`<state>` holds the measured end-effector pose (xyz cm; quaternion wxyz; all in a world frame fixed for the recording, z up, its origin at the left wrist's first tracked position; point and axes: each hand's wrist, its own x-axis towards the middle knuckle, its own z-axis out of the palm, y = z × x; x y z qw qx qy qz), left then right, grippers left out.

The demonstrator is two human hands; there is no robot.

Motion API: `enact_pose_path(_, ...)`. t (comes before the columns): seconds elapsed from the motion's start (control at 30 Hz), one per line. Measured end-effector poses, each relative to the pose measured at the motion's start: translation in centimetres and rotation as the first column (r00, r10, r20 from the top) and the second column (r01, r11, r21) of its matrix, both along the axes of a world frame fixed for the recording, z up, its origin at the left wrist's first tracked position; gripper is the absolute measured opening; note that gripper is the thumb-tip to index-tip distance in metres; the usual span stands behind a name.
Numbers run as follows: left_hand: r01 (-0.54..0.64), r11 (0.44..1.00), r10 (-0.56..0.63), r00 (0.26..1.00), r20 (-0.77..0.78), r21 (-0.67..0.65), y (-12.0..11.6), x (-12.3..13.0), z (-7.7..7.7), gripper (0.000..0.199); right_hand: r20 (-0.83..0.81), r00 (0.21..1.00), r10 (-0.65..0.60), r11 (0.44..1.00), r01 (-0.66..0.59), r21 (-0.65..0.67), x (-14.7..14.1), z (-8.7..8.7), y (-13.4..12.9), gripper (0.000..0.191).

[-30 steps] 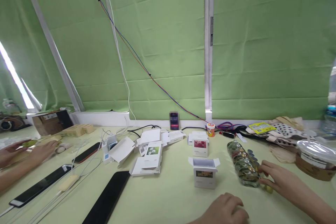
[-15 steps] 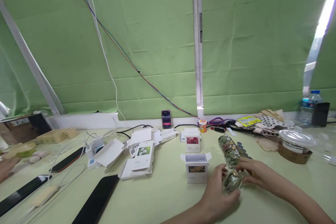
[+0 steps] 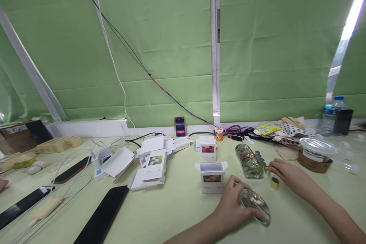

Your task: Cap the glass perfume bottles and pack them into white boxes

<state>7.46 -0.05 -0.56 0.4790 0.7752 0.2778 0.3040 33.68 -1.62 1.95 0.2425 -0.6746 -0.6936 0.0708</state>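
Clear rounded container (image 3: 255,205): clamped in fingers of left hand (image 3: 232,207), right of open white cardboard box (image 3: 212,183)
Handling: likely light, stiff, slippery, fragile
Hold: best taken around sides
Right hand (image 3: 296,180): finger closure cannot be told

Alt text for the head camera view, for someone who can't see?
Left hand holds a clear container at a pale table, beside an open white box; the right hand is near similar containers and a small yellow cylinder.

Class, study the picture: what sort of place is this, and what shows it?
Possibly a shared worktable inside a tent or temporary shelter: green fabric sheeting hangs between metal poles, flattened white cartons lie heaped, and a power strip trails charging cables.
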Motion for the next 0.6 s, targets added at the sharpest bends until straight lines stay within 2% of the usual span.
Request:
enact_pose_path(0.1, -0.065, 0.998, 0.065, 0.998, -0.025, 0.024, -0.2, 0.1, 0.0, 0.05, -0.047, 0.999, 0.003, 0.99, -0.009, -0.138, 0.6, -0.5, -0.1, 0.014)
enact_pose_path(0.17, -0.071, 0.997, 0.072, 0.995, -0.071, 0.026, -0.3, 0.1, -0.2, 0.043, -0.055, 0.998, 0.018, 0.985, -0.027, -0.169, 0.3, -0.9, -0.1, 0.012)
enact_pose_path(0.27, -0.106, 0.994, 0.107, 0.99, -0.091, 0.021, -0.4, 0.0, -0.5, 0.033, -0.075, 0.996, 0.045, 0.983, -0.058, -0.173, -0.7, -1.3, -0.3, 0.006)
enact_pose_path(0.37, -0.117, 0.993, 0.117, 0.991, -0.059, -0.006, -0.5, -0.2, -0.6, 0.026, -0.141, 0.989, 0.054, 0.985, -0.075, -0.154, -1.3, -1.8, -0.7, 0.022)
enact_pose_path(0.5, -0.119, 0.993, 0.118, 0.993, -0.031, -0.023, -0.5, -0.2, -0.6, 0.027, -0.234, 0.97, 0.068, 0.991, -0.092, -0.093, -1.3, -3.2, -1.5, 0.022)
enact_pose_path(0.6, -0.128, 0.992, 0.127, 0.991, -0.052, -0.019, -0.5, -0.1, -0.7, 0.029, -0.215, 0.969, 0.124, 0.987, -0.142, -0.071, -1.2, -4.0, -1.9, 0.025)
